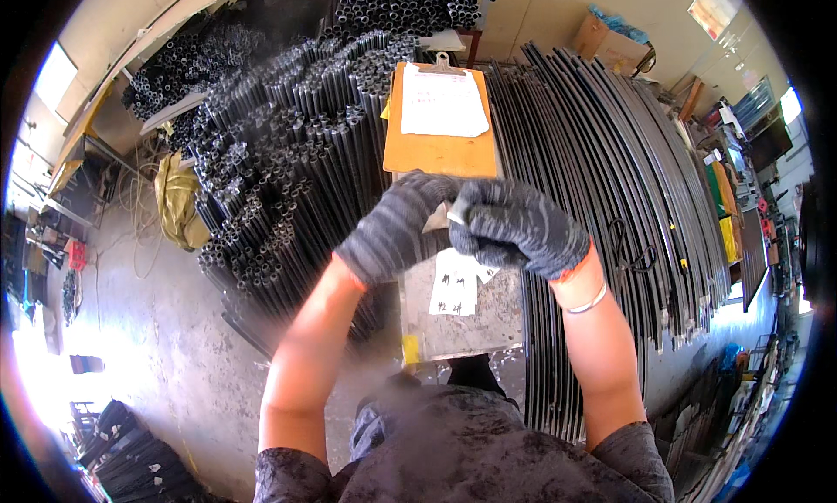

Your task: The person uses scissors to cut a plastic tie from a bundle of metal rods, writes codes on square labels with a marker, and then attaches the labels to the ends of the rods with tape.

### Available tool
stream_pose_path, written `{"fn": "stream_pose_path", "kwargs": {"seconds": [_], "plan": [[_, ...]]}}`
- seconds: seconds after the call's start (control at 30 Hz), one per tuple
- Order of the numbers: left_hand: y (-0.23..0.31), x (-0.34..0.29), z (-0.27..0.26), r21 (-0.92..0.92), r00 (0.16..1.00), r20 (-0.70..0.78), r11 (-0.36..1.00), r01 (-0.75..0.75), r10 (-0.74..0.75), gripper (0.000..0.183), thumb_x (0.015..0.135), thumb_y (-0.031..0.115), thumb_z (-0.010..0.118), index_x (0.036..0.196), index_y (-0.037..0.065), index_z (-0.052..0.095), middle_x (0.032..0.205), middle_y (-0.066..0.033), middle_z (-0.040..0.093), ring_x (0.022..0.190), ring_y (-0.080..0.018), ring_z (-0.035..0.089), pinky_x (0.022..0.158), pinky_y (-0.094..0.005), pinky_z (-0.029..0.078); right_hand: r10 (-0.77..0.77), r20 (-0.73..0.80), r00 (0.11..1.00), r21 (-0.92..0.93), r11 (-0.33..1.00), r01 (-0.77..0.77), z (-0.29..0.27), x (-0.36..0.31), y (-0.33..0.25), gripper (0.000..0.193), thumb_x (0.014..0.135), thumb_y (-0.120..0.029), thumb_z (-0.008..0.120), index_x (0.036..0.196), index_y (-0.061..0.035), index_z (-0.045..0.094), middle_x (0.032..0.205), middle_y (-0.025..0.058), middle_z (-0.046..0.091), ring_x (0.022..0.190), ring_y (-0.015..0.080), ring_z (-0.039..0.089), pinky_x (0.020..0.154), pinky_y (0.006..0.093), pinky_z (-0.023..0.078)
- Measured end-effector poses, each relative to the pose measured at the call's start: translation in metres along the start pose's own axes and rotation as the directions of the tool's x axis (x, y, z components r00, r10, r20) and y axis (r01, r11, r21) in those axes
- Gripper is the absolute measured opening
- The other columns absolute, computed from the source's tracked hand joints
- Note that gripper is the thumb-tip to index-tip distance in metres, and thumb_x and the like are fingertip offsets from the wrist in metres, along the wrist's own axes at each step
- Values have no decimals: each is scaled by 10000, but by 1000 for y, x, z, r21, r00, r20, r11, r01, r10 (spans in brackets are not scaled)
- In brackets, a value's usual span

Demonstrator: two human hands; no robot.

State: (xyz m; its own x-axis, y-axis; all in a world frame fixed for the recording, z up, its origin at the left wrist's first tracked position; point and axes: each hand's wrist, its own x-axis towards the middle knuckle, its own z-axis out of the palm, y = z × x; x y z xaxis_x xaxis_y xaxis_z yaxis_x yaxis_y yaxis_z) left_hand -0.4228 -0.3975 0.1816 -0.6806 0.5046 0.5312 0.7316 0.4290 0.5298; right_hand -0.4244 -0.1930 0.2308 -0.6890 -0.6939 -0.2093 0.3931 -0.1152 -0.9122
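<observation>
**Gloved Fingers Close In on a Small Pale Piece**

At mid-frame, the left hand [399, 227] and right hand [520, 225] meet over a grey worktop [494, 326], a small pale piece [438, 219] — seemingly paper or film — showing between them. The step in hand looks like fine fingertip work on that piece; the next move likely calls for a light, steady pinch despite the thick knit. Both hands curl inward, knuckles up, forearms rising from the lower edge and converging. The gloves hide which fingers grip it, so each hand's hold cannot be told. Handwritten slips [453, 283] lie just below — an orange clipboard [436, 156] above, dark tubes [327, 154] at left.
</observation>
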Motion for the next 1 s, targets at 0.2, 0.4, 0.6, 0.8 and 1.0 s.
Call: {"fn": "stream_pose_path", "kwargs": {"seconds": [0.2,0.4,0.6,0.8,1.0], "plan": [[13,12,-46,-709,883,-40,635,305,-468,285,859,215,677,1071,27,645,975,-64,682,925,-158,617,894,-305,470,-259,-84,962,-192,952,239,-19,0,-32,151,885,-161,644,1010,-79,624,768,28,628,512,25,425,438,173,324],[7,24,-56,-983,839,-182,74,-168,-513,336,899,250,613,1114,-8,619,1100,-141,646,1035,-259,606,971,-410,448,-309,-116,944,-512,833,210,-35,29,1,263,899,-96,616,1155,-39,598,885,15,641,640,28,495,578,154,420],[28,35,-80,-943,845,-286,-25,-333,-451,263,891,268,626,943,10,633,1074,-173,646,1037,-295,607,983,-450,440,-407,275,871,-525,695,491,15,68,7,300,850,-102,673,1116,4,584,982,29,639,866,85,572,816,232,476],[25,-7,-137,-930,722,-358,153,-335,-592,218,842,205,686,877,-4,635,953,-168,671,930,-304,637,880,-448,506,-159,266,951,-388,885,257,15,101,27,205,859,-121,675,1030,-14,635,880,8,649,812,80,594,747,211,486],[-5,-97,-171,-916,407,-384,287,-281,-829,162,899,229,609,881,68,611,767,-69,604,740,-246,594,840,-465,503,-58,110,992,-176,981,77,-1,89,28,153,873,-163,667,976,-53,640,799,-6,636,692,58,590,551,179,450]]}}
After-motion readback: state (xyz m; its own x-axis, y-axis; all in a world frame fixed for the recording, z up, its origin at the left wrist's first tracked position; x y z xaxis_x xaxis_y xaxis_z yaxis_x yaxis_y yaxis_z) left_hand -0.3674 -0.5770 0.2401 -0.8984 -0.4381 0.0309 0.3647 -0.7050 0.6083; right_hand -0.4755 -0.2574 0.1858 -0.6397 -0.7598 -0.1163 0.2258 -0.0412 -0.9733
